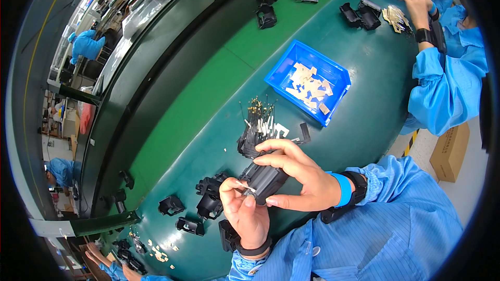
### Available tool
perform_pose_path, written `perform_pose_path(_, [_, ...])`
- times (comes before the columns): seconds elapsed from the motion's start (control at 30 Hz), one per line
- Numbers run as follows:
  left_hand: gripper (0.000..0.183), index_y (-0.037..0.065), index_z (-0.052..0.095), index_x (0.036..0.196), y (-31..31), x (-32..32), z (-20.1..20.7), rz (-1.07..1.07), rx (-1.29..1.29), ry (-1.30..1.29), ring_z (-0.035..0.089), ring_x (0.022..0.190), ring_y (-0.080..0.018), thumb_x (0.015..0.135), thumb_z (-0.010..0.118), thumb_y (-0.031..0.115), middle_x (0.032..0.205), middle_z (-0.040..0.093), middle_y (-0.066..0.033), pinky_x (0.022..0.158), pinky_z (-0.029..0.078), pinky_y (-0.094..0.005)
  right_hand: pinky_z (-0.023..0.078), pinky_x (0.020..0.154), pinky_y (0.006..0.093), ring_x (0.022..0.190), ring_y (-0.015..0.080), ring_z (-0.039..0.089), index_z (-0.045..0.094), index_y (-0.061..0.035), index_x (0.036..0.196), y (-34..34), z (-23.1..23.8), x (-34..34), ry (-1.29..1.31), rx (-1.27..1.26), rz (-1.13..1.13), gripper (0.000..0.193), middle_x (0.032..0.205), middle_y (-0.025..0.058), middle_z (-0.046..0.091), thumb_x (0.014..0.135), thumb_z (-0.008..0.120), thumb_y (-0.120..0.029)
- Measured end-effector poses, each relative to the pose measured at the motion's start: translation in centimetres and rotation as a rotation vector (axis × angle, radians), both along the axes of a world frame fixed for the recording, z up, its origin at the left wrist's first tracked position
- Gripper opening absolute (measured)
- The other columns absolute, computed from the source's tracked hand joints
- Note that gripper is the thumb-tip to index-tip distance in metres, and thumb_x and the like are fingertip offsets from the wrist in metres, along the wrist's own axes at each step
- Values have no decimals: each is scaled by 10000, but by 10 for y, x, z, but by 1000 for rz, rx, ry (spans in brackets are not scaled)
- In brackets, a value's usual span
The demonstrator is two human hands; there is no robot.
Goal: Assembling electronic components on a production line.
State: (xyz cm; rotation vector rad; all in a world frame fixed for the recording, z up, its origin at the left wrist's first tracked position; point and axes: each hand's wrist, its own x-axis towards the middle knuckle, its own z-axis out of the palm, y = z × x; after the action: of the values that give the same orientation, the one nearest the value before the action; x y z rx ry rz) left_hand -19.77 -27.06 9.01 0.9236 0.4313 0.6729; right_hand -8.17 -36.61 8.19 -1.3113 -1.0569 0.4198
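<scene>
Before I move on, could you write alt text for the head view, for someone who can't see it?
A person's left hand and right hand hold a black part over a green table. Beyond lie wires and a blue bin of pale pieces; more black parts lie to the left, with a co-worker at upper right.

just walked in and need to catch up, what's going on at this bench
The person holds a black housing in both hands: the left hand at its near end, by a small whitish piece, and the right hand across its other side. Just beyond lies a bundle of black leads, then a blue bin with pale pieces. More black housings sit to the left.
</scene>
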Motion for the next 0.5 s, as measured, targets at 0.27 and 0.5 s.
perform_pose_path(0.27, [308, 64, 404, 1055, 2, 3, 3, 4, -8, 24, 522, 824, -119, 802, 578, 49, 957, 457, -42, 677, 471, -256, 341, 968, 405, 1170, 334, 380, 442, -1, 1234, 0, -1, 1, -12, -11, 4, 578, 1264, 192, 339, 745, 681, -193])
perform_pose_path(0.5, [286, 83, 406, 1049, 4, 1, 1, 15, -79, -9, 538, 717, -112, 821, 564, 14, 920, 525, -31, 543, 463, -240, 351, 961, 403, 1174, 333, 380, 449, -4, 1227, 0, 0, -2, -17, -2, 21, 568, 1262, 191, 341, 738, 682, -177])
